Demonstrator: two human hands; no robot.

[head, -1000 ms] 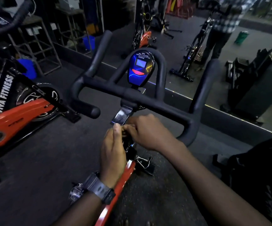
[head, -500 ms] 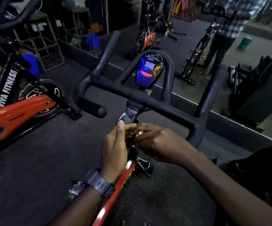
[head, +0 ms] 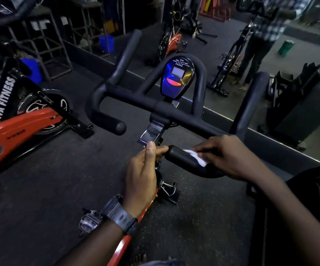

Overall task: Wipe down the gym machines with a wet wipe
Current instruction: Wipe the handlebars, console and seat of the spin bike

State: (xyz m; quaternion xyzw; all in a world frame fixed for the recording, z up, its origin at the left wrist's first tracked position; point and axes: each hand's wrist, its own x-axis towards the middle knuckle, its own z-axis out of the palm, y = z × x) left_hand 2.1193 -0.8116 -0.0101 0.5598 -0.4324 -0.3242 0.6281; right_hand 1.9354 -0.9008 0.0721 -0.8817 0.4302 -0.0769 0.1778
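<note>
Wiping the near right grip [head: 186, 160] of the spin bike's handlebar [head: 147, 104] looks like the step in hand. The right hand [head: 230, 158] lies over that padded end with a white wet wipe [head: 197, 157] showing under its fingers — they curve down over the wipe and the foam, pressing it to the top of the grip rather than pinching it. The left hand [head: 141, 175] is just to the left of the grip's rounded tip, thumb raised, fingers curled loosely toward the tip; whether they touch it or hold anything I cannot tell.

To do it well, I would wrap the wipe round the grip instead of leaving it flat on top, so the underside and the rounded end get cleaned too. Slide from the tip back along the bend toward the far upright horn [head: 251, 104], turning the wrist on the way, and refold the wipe once a face looks dirty. The free hand can steady the bar so it does not twist in its post.

After this end, the matching left grip [head: 113, 125], the crossbar and the loop round the blue console [head: 177, 77] seem still to need doing — go lightly on the screen, a damp wipe there should not drip into the buttons
</note>
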